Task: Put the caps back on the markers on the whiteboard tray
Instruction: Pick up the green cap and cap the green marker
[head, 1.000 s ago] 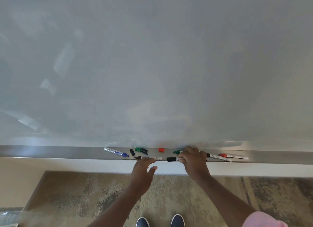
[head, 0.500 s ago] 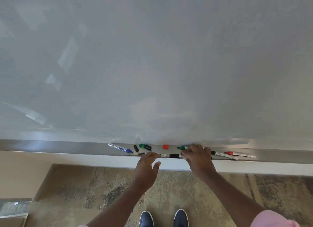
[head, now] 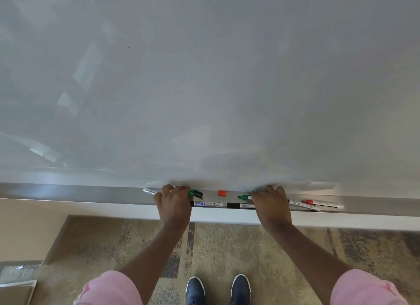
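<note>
Uncapped markers and loose caps lie along the grey whiteboard tray (head: 68,191). My left hand (head: 173,204) is laid over the blue marker, of which only the white end (head: 148,191) shows; its grip is hidden. A green cap and a black cap (head: 195,193) lie just right of it, then a red cap (head: 222,193). My right hand (head: 270,204) is curled over the body of the green marker (head: 244,197). In front lie a labelled marker (head: 206,204) and a black marker (head: 241,205). A red marker (head: 322,203) and another marker (head: 302,205) lie to the right.
The whiteboard (head: 204,77) rises straight behind the tray. Below is patterned carpet (head: 227,247), with my dark blue shoes (head: 218,288) at the bottom. A flat object (head: 16,291) lies on the floor at the lower left.
My left hand has moved up and to the left, from the tray's front edge onto the blue marker. My right hand stays on the green marker. The camera has come closer.
</note>
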The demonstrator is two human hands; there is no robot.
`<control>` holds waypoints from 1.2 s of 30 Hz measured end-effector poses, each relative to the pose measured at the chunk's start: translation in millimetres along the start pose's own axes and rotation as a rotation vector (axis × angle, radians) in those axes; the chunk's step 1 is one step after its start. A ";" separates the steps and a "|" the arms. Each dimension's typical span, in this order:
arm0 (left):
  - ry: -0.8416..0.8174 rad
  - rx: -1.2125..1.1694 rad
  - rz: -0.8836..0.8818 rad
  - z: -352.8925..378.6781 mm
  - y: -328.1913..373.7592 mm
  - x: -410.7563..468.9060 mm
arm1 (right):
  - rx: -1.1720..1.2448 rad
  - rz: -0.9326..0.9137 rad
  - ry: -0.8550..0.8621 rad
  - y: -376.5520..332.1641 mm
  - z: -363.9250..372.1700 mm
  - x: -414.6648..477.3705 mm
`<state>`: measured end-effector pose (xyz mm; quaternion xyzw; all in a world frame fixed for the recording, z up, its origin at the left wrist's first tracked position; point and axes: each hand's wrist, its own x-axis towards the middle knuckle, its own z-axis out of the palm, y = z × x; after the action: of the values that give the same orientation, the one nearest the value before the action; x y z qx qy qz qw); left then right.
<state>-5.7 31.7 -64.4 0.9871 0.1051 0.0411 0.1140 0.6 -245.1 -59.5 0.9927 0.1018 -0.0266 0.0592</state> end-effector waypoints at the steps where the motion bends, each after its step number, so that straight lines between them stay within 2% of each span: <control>1: -0.010 0.040 0.020 1.4 -0.9 0.5 | -0.020 0.008 -0.022 -2.6 -1.5 0.5; 12: -0.050 0.186 0.086 5.3 0.1 5.6 | -0.103 -0.006 -0.134 -4.4 -10.8 3.3; 18: -0.055 0.148 0.087 6.4 -3.3 3.0 | -0.098 -0.069 -0.104 -4.7 -10.0 4.2; 23: -0.005 -0.166 0.023 -8.6 1.0 1.1 | -0.019 -0.121 0.157 6.0 -3.9 -5.9; 27: -0.116 -0.729 -0.093 -36.0 11.2 -4.3 | 0.263 -0.106 0.396 2.5 -23.6 -20.5; 32: -0.227 -1.107 -0.125 -76.3 23.9 -14.3 | 0.585 -0.087 0.464 -20.9 -76.6 -39.7; 36: -0.273 -1.278 -0.107 -101.1 31.6 -24.4 | 0.629 -0.083 0.421 -28.2 -108.8 -48.7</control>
<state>-33.8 18.3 39.7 0.7146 0.0936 -0.0359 0.6923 -48.4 -213.9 48.3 0.9412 0.1385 0.1454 -0.2716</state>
